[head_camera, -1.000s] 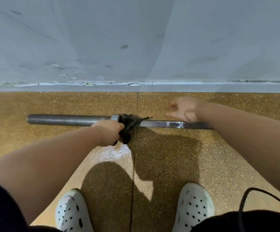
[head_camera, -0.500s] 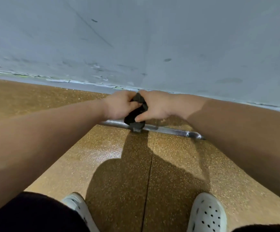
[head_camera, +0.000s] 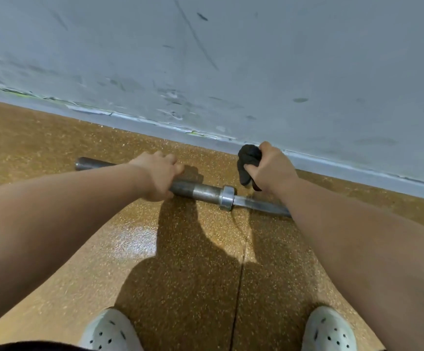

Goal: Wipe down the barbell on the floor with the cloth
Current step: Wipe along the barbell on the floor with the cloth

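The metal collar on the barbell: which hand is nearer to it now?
Right. The right hand, holding the cloth, is just beyond the collar. The left hand grips the sleeve farther left.

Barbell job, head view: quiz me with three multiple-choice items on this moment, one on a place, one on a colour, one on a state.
1. Where does the left hand rest?
A. on the barbell's thick end sleeve
B. on the wall
C. on a shoe

2. What colour is the cloth?
A. white
B. black
C. yellow

3. How is the cloth held?
A. spread flat on the floor
B. draped over the collar
C. bunched in the right hand, off the bar

Answers:
1. A: the left hand sits on the barbell, on the sleeve left of the collar.
2. B: the wad looks black against the grey wall.
3. C: the right hand grips it bunched, raised clear of the bar, on the wall side.
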